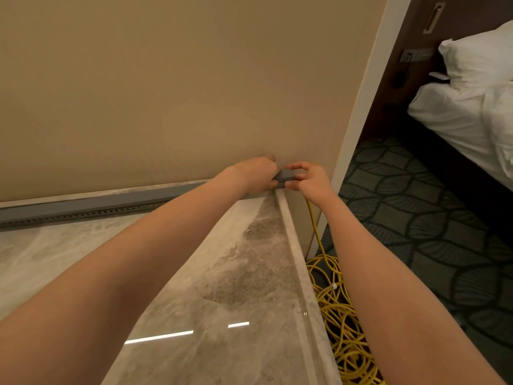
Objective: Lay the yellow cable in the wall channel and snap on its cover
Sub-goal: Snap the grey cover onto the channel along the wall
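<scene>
While yellow cable (316,234) leaves the channel (83,208), left hand (256,173) and right hand (311,180) pinch its cover (284,175).

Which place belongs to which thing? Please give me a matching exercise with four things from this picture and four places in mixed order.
Things:
1 yellow cable coil
2 grey channel
3 grey cover end
4 white pillow

Places:
a on the bed
b between the left hand and the right hand
c on the floor beside the marble counter
d along the foot of the wall

Pairs: 1-c, 2-d, 3-b, 4-a
</scene>
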Tool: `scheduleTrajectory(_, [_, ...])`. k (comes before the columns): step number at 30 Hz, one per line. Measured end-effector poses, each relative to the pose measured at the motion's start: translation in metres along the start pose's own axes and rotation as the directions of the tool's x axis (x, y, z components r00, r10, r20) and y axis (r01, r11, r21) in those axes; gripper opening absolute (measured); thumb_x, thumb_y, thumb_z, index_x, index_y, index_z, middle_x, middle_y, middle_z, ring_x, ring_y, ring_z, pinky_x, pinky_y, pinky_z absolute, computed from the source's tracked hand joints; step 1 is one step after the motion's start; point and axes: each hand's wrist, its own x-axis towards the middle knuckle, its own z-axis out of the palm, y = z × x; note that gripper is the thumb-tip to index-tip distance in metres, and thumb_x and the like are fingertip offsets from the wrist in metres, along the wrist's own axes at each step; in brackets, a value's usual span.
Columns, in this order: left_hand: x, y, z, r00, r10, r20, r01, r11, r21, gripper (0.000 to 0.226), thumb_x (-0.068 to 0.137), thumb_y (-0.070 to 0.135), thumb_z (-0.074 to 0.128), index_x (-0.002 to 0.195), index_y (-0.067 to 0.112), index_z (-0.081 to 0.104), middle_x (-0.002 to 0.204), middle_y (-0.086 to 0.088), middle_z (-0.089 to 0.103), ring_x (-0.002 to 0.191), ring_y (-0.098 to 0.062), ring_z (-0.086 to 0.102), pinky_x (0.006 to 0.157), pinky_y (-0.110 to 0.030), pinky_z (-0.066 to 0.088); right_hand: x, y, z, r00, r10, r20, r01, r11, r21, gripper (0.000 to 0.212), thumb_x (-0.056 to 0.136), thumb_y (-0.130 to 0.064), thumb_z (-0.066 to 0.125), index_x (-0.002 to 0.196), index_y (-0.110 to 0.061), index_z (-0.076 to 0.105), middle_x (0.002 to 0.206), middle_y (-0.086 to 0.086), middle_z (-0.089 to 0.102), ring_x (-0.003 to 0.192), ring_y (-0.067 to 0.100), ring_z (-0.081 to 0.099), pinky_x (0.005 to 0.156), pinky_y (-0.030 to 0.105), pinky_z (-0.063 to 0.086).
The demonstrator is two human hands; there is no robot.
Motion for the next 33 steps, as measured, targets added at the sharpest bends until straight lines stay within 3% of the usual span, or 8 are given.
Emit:
scheduleTrajectory(5, [0.002,0.009,-0.002,0.999,-0.044,0.016,0.044,0.999,0.002,0.038,0.100,0.022,0.043,0.127,-0.004,0.052,0.129,-0.022,0.049,0.115,-0.037,0.055,0.091,-0.039,0.043,-0.001,-0.006,-0.005,0.996,-0.022,0.089,0.027,0.998,-0.063,0.047,0.082,0.016,0.059,0.127,0.006,0.051,0.124,0.029,0.060,0.100,0.020,0.055,0.067,0.009,0.051])
scheduleTrajectory(8, [0.000,0.006,-0.001,0.999,-0.043,0.022,0.043,0.999,-0.014,0.039,0.099,0.023,0.045,0.129,-0.002,0.051,0.128,-0.023,0.050,0.115,-0.037,0.055,0.092,-0.039,0.043,-0.004,-0.007,-0.004,0.992,-0.040,0.121,0.051,0.995,-0.089,0.051,0.080,0.013,0.064,0.128,0.004,0.051,0.124,0.027,0.060,0.106,0.024,0.058,0.064,0.000,0.048])
scheduleTrajectory(11, [-0.003,0.001,0.001,0.998,-0.055,0.026,0.056,0.998,-0.022,0.038,0.098,0.021,0.046,0.128,-0.001,0.053,0.127,-0.022,0.051,0.115,-0.037,0.055,0.092,-0.038,0.043,-0.001,-0.001,-0.001,0.998,-0.025,0.051,0.032,0.989,-0.144,0.052,0.078,0.010,0.067,0.127,0.004,0.051,0.124,0.026,0.061,0.119,0.034,0.056,0.091,0.027,0.049])
scheduleTrajectory(14, [-0.006,-0.002,0.004,0.998,-0.052,0.022,0.053,0.998,-0.031,0.036,0.098,0.020,0.048,0.127,0.000,0.054,0.125,-0.022,0.055,0.115,-0.036,0.055,0.092,-0.039,0.043,0.003,0.000,0.001,0.999,-0.030,0.027,0.035,0.978,-0.207,0.050,0.076,0.006,0.071,0.123,0.004,0.056,0.124,0.023,0.063,0.119,0.031,0.058,0.100,0.036,0.047])
scheduleTrajectory(19, [-0.008,-0.003,0.004,0.998,-0.063,0.026,0.064,0.997,-0.038,0.035,0.097,0.020,0.048,0.128,0.004,0.054,0.122,-0.021,0.060,0.112,-0.035,0.058,0.089,-0.038,0.045,0.002,0.000,0.004,0.998,-0.054,-0.019,0.047,0.962,-0.268,0.047,0.076,0.004,0.072,0.120,0.002,0.060,0.122,0.022,0.065,0.116,0.029,0.060,0.099,0.035,0.047])
scheduleTrajectory(23, [-0.013,-0.003,0.009,0.998,-0.058,-0.016,0.058,0.998,-0.007,0.038,0.096,0.015,0.048,0.133,0.008,0.050,0.123,-0.021,0.061,0.113,-0.036,0.058,0.088,-0.038,0.045,0.001,-0.003,0.002,0.998,-0.055,-0.016,0.047,0.944,-0.327,0.046,0.078,-0.001,0.072,0.122,-0.001,0.060,0.124,0.018,0.065,0.117,0.026,0.059,0.090,0.024,0.042])
scheduleTrajectory(26, [-0.017,-0.004,0.011,0.998,-0.050,-0.038,0.049,0.998,-0.040,0.039,0.096,0.014,0.046,0.135,0.009,0.048,0.123,-0.019,0.060,0.113,-0.035,0.057,0.087,-0.038,0.044,-0.001,-0.006,-0.001,0.999,-0.025,0.037,0.037,0.933,-0.359,0.054,0.076,-0.001,0.074,0.126,-0.003,0.055,0.128,0.017,0.062,0.120,0.027,0.056,0.097,0.031,0.044])
scheduleTrajectory(33, [-0.019,-0.012,0.007,0.998,-0.062,-0.009,0.059,0.983,-0.172,0.042,0.090,0.016,0.059,0.131,0.009,0.051,0.122,-0.016,0.061,0.112,-0.032,0.057,0.080,-0.032,0.041,-0.006,-0.015,0.006,0.997,-0.055,0.062,0.069,0.963,-0.261,0.057,0.073,0.003,0.075,0.126,-0.004,0.054,0.123,0.021,0.059,0.115,0.032,0.056,0.088,0.032,0.047])
